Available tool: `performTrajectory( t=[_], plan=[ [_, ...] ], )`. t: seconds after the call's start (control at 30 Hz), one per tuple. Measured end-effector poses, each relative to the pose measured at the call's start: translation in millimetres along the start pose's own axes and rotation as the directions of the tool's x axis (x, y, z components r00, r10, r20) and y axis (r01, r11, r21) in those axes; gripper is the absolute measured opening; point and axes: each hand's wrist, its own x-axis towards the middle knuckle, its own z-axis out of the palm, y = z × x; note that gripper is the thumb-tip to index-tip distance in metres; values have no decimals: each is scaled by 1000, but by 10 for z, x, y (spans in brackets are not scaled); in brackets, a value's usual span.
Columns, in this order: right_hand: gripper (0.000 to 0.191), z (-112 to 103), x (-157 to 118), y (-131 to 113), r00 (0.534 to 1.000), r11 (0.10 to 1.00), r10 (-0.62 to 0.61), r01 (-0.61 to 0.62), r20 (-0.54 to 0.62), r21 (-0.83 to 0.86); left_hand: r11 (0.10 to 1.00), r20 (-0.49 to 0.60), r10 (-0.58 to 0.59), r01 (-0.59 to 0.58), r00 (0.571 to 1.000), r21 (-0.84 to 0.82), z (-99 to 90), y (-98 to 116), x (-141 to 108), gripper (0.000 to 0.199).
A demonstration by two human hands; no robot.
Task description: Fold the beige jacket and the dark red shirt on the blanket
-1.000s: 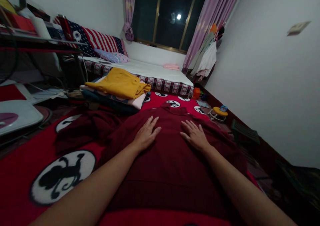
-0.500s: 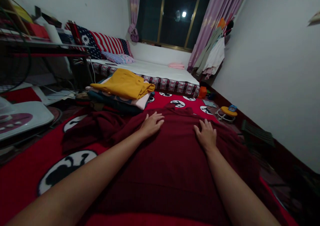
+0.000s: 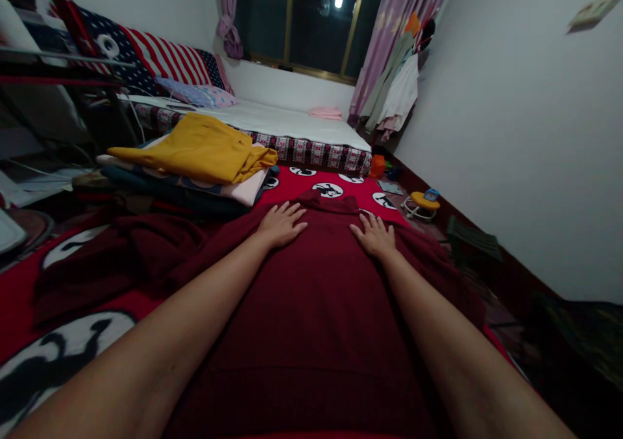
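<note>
A dark maroon long-sleeved top [image 3: 316,303] lies spread over a red blanket [image 3: 292,189] with white round patterns, its collar pointing away from me. My left hand [image 3: 281,224] rests flat on the left shoulder area, fingers stretched out. On the opposite shoulder lies my right hand [image 3: 374,235], also flat with fingers spread. The left sleeve is bunched on the blanket; the right sleeve runs out past my right forearm. Beyond my left hand sits a stack of folded clothes with yellow trousers [image 3: 204,147] on top.
A low bed [image 3: 272,128] stands under the window. At left is a cluttered desk [image 3: 53,79]. Along the right wall are a yellow-topped stool [image 3: 424,200], a dark green folding stool [image 3: 472,239] and hanging clothes [image 3: 396,89].
Both hands have slid farther up the top toward its collar and shoulders, fingers still spread. The view has shifted to the right and down.
</note>
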Motion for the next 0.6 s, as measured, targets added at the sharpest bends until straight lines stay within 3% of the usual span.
performTrajectory(
  t=[0.2,0.3,0.43,0.5,0.6],
  plan=[
    [63,27,31,89,999,999,-2,1,-45,-34,996,30,27,-29,999,89,-85,45,-134,57],
    [56,-12,-46,47,998,999,15,-17,-63,-37,983,33,-71,65,997,170,-169,210,-229,52],
    [53,-118,-345,-225,994,996,87,-85,-70,35,972,39,-145,135,989,192,-278,511,-425,48],
    [56,-124,-596,-401,994,997,-1,9,-113,73,982,70,-117,105,991,154,-283,601,-586,48],
    [57,-38,-974,-563,944,948,-294,308,-151,81,999,91,39,-41,995,28,-224,590,-878,55]
  ],
)
